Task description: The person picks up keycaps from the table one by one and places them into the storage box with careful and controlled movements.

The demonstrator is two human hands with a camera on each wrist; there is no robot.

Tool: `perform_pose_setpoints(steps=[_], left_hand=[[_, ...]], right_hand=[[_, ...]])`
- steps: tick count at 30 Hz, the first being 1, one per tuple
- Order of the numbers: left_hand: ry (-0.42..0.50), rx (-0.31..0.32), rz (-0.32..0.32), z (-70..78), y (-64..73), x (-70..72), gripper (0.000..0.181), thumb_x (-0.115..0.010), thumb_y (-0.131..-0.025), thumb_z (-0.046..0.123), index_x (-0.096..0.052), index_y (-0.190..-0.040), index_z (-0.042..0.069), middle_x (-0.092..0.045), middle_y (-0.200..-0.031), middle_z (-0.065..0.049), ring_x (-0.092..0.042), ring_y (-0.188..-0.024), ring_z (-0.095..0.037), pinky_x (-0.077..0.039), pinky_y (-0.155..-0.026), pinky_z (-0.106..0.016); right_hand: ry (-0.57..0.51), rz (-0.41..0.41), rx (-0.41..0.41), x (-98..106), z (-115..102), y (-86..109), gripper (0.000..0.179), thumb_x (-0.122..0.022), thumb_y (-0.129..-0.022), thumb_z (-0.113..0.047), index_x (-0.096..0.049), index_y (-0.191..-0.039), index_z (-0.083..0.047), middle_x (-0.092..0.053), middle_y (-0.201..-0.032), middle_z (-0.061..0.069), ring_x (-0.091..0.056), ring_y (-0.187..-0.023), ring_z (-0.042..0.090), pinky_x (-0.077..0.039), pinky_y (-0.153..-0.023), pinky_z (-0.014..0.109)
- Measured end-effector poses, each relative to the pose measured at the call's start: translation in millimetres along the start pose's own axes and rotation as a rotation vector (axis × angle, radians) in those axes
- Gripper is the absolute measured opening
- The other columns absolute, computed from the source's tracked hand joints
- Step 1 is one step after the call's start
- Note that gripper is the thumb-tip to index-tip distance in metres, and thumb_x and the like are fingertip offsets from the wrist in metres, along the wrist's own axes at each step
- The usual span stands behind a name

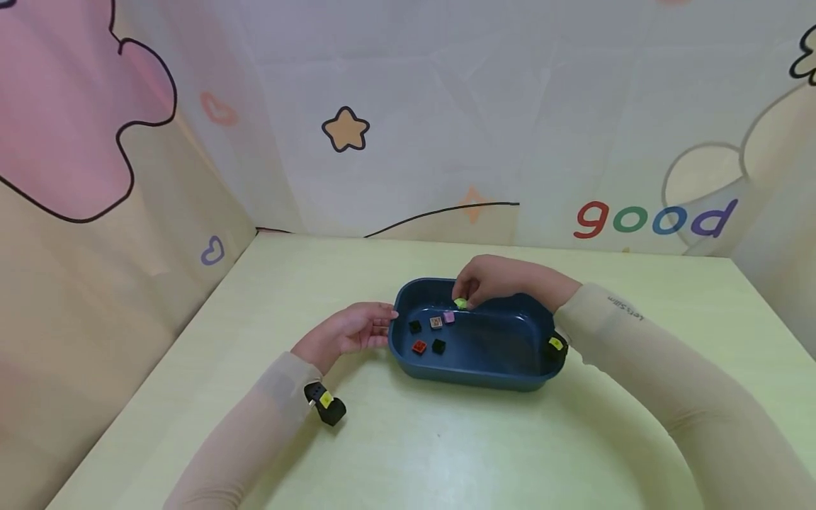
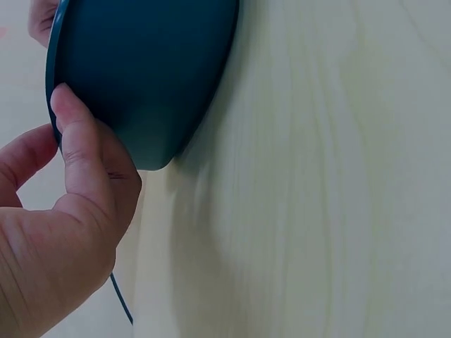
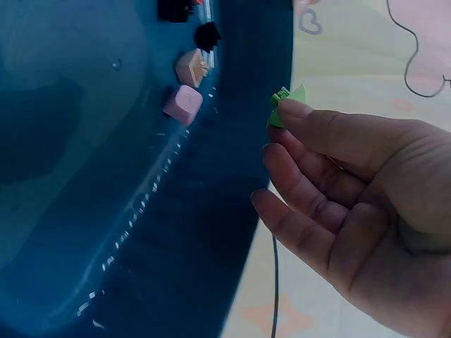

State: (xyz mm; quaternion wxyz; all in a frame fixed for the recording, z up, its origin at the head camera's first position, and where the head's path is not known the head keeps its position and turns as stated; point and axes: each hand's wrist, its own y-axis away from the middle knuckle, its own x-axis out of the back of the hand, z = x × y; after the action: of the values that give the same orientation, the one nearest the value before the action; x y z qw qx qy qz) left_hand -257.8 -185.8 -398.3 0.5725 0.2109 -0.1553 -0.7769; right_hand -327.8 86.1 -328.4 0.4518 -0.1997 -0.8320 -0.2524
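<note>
Green piece's [image 3: 301, 97] ridges [image 3: 280, 94], right-wrist only

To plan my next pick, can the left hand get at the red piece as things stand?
Probably yes: nothing covers the red piece, and the left hand is close, though it should release the tub first.

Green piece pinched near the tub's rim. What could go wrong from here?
1. Slip: the right grip pinches the small green piece at the fingertips, so it might pop loose.
2. Miss: it's near the rim, so a drop could land outside.
3. Tub shift: the left grip holds the blue tub at one end; a tug could slide it.
</note>
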Motion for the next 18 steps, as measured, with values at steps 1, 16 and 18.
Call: perform_pose_setpoints(steps=[1,16,18], left_hand=[[-0.003,0.002,0.002,0.9,-0.2,-0.1,0.012,-0.049,-0.106,0.012,-0.054,-0.116,0.008,-0.068,-0.081,0.003,-0.064,-0.070,-0.008,-0.060,-0.063,-0.017],[-0.051,0.030,0.041,3.6,1.3,-1.8,0.025,-0.053,-0.106,0.009,-0.054,-0.130,0.001,-0.068,-0.081,0.002,-0.065,-0.069,-0.008,-0.060,-0.062,-0.017],[-0.059,0.029,0.042,4.8,1.4,-1.7,0.023,-0.053,-0.105,0.009,-0.055,-0.127,0.002,-0.069,-0.080,0.002,-0.065,-0.068,-0.008,-0.060,-0.062,-0.017]], right_hand=[[-0.002,-0.006,0.001,-1,0,-2.2,0.022,-0.070,-0.094,-0.004,-0.073,-0.115,0.002,-0.075,-0.105,0.013,-0.065,-0.088,0.015,-0.061,-0.087,0.035],[0.095,-0.137,0.022,-29,-4,-33.3,0.023,-0.072,-0.090,0.000,-0.076,-0.113,-0.002,-0.076,-0.108,0.012,-0.067,-0.091,0.014,-0.060,-0.085,0.030],[0.106,-0.146,0.021,-30,-5,-35.5,0.024,-0.072,-0.089,0.000,-0.076,-0.113,-0.003,-0.076,-0.107,0.011,-0.066,-0.089,0.012,-0.060,-0.085,0.029]])
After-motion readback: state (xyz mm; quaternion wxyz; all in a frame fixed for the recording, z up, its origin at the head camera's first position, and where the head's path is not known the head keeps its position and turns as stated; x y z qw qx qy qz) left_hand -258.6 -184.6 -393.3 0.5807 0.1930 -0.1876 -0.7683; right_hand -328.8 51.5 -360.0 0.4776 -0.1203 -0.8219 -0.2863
